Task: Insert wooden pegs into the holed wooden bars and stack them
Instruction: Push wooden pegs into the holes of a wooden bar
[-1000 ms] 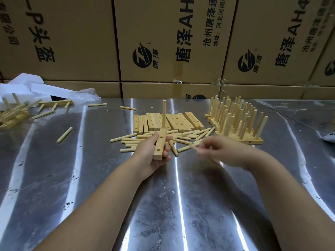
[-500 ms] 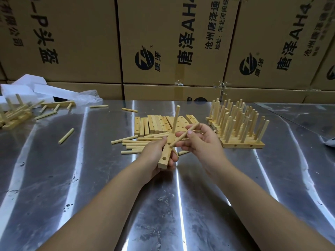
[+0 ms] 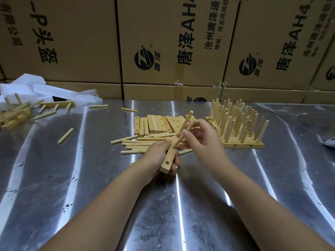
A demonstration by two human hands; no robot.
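Note:
My left hand [image 3: 157, 156] grips a holed wooden bar [image 3: 169, 161] above the metal table, its near end showing an empty hole. One peg [image 3: 186, 120] stands in the bar's far part. My right hand [image 3: 203, 140] pinches a second peg [image 3: 183, 135] whose lower tip sits at the bar's middle hole. Behind lie a row of bare holed bars [image 3: 157, 124] and a heap of loose pegs [image 3: 139, 142]. To the right stands a stack of finished bars with upright pegs [image 3: 237, 127].
Cardboard boxes [image 3: 163, 42] wall the table's far edge. White foam pieces [image 3: 23, 87] and more pegged bars [image 3: 12, 115] sit at the far left. Stray pegs [image 3: 65, 135] lie on the steel table [image 3: 90, 196]. A white object [image 3: 330, 142] pokes in at the right edge.
My right hand picked a peg from the heap, carried it left to the bar, and now sets its tip at the middle hole. The bar tilted slightly.

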